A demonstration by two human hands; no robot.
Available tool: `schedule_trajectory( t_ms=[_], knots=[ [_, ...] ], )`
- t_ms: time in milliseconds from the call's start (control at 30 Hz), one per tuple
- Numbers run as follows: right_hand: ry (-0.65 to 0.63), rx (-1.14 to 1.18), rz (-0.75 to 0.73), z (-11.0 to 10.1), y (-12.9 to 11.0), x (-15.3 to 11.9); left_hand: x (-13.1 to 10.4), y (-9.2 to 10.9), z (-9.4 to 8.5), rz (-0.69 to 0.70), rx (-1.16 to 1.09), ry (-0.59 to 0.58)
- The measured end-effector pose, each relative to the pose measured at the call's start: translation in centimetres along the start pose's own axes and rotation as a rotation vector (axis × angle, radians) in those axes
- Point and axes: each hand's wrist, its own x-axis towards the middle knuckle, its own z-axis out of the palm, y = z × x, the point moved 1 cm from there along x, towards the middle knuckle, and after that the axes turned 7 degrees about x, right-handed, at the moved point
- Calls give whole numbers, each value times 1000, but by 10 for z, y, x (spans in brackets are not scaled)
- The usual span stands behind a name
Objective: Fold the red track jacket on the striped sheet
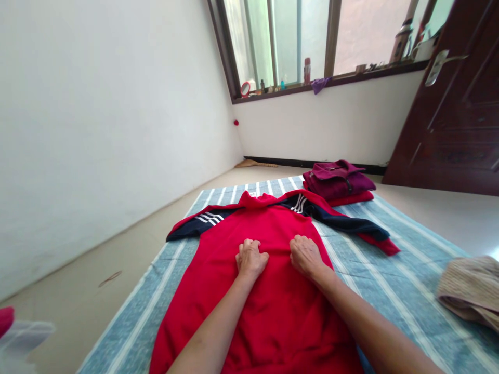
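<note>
A red jacket [273, 311] with navy sleeves and white stripes lies spread on a blue-and-white striped cloth [390, 280], its collar toward the far edge. The left sleeve stretches out to the left; the right one runs out to the right. On the jacket's middle, my left hand [250, 258] has its fingers curled onto the red fabric. My right hand [306, 255] is closed on the fabric a little to the right, near the jacket's side. Both hands seem to pinch the cloth, and their fingertips are partly hidden.
Folded maroon and red clothes [339, 182] are stacked at the far right corner. A beige knitted item [471, 291] lies at the right edge. Beyond stand a white wall [97, 114], a window sill with bottles, and a dark red door [448, 119].
</note>
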Motion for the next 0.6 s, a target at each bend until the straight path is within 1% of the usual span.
schedule_trajectory(
  t_ms=[167, 333, 467, 600],
  knots=[
    [25, -1, -12, 1, -1, -1, 0, 9, -7, -14, 63, -28],
    [54, 0, -27, 2, -1, 2, -5, 18, -12, 15, 113, -35],
    [66, -2, -28, 4, 1, 2, -7, 23, -12, 37, 142, -36],
    [70, -2, -42, 7, 1, 0, -6, 24, -9, 39, 163, -31]
  ],
)
